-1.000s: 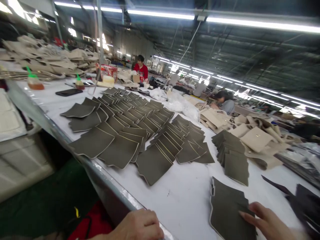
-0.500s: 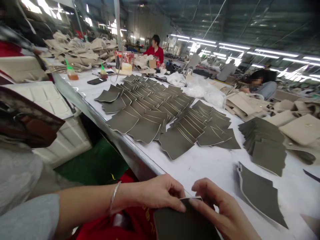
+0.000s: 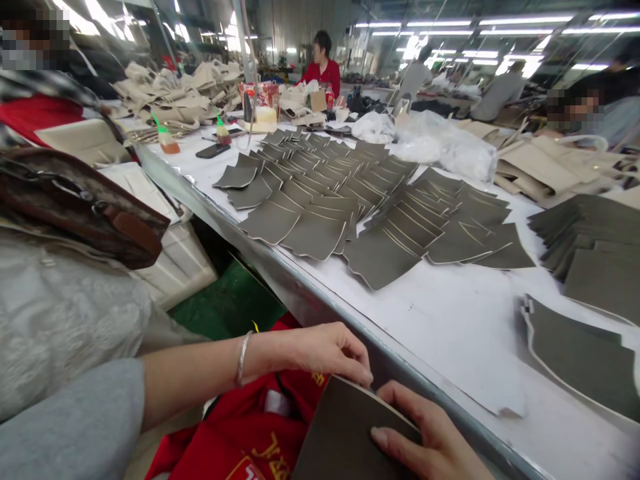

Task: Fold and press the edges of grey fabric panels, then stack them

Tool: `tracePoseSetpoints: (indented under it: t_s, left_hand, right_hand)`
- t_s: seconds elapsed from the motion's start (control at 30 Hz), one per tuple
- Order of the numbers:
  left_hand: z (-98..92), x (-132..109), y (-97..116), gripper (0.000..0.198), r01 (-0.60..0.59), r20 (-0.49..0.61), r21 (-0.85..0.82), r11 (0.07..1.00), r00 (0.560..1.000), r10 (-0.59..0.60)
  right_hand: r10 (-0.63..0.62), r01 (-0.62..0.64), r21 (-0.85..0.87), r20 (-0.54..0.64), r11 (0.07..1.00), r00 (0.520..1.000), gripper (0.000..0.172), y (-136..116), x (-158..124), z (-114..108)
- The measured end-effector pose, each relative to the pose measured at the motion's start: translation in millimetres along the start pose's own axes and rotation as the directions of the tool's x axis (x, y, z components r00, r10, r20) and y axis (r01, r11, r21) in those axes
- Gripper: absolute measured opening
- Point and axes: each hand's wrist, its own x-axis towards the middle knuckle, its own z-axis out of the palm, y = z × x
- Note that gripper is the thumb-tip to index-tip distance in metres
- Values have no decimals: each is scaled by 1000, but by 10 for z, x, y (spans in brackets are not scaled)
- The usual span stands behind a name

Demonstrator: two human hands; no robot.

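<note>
A dark grey leather-like panel (image 3: 345, 427) with a pale cut edge lies low in front of me, over the red cloth on my lap. My right hand (image 3: 420, 427) grips its right side, thumb on the top face and fingers behind. At the panel's upper edge, my left hand (image 3: 335, 353) has its fingers curled and pinched together on the rim; the exact contact is partly hidden. Beyond, many similar grey panels (image 3: 315, 227) lie in overlapping rows on the white-covered table (image 3: 450, 333). One single panel (image 3: 580, 360) rests at the right.
A stack of grey panels (image 3: 600, 273) stands at the right. Farther back are beige bag pieces (image 3: 550, 163), clear plastic (image 3: 450, 143), a phone (image 3: 213, 151) and a green-tipped bottle (image 3: 166, 137). A person with a brown bag (image 3: 100, 200) is close on my left; others sit behind.
My hands have brought the panel slightly toward me and tilted it. The left thumb has left the panel's top face, while the right thumb has slid farther down it. The view has turned right.
</note>
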Motion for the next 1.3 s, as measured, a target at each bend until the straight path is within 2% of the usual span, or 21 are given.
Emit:
tracePoseSetpoints:
  t_s: [0.13, 0.23, 0.3, 0.37, 0.43, 0.57, 0.67, 0.77, 0.87, 1.07, 1.2, 1.3]
  left_hand:
    - [-29, 103, -52, 12, 92, 97, 70, 993, 990, -99]
    - [-22, 148, -95, 12, 152, 130, 50, 987, 979, -158]
    - [-14, 163, -115, 11, 180, 139, 32, 983, 973, -183]
    - [-10, 173, -127, 11, 193, 128, 26, 981, 972, -195]
    - [-11, 178, -129, 11, 195, 128, 32, 980, 972, -197]
    - [-19, 174, -127, 12, 240, 166, 6, 971, 957, -238]
    - [-3, 156, -151, 11, 222, 137, 18, 975, 965, -222]
    - [41, 134, -201, 10, 152, 54, 75, 985, 986, -157]
    - [100, 110, -246, 9, 132, 9, 131, 983, 991, -135]
    - [181, 58, -272, 5, 193, 57, 242, 951, 976, -212]
    - [184, 54, -258, 5, 200, 61, 256, 946, 973, -222]
    - [181, 58, -206, 5, 187, 38, 245, 951, 979, -202]
  right_hand:
    - [-74, 69, -144, -28, 987, 997, 22, 101, 39, 82]
    - [-232, 167, -387, -127, 907, 964, 23, 181, 45, 105]
    - [-426, 263, -551, -190, 792, 884, 20, 228, 54, 143]
    - [-601, 336, -673, -202, 658, 773, 14, 264, 73, 196]
    - [-704, 355, -755, -193, 552, 684, 11, 286, 96, 246]
    - [-779, 321, -846, -161, 426, 606, 13, 290, 134, 293]
    - [-813, 296, -887, -137, 356, 566, 12, 278, 143, 302]
    - [-824, 251, -911, -144, 326, 548, 10, 293, 132, 325]
    - [-828, 219, -921, -161, 322, 538, 9, 357, 121, 374]
    - [-814, 294, -894, -121, 338, 568, 4, 477, 156, 467]
    - [-809, 324, -886, -91, 332, 580, 3, 479, 162, 448]
    - [-825, 320, -893, -93, 317, 557, 4, 487, 138, 414]
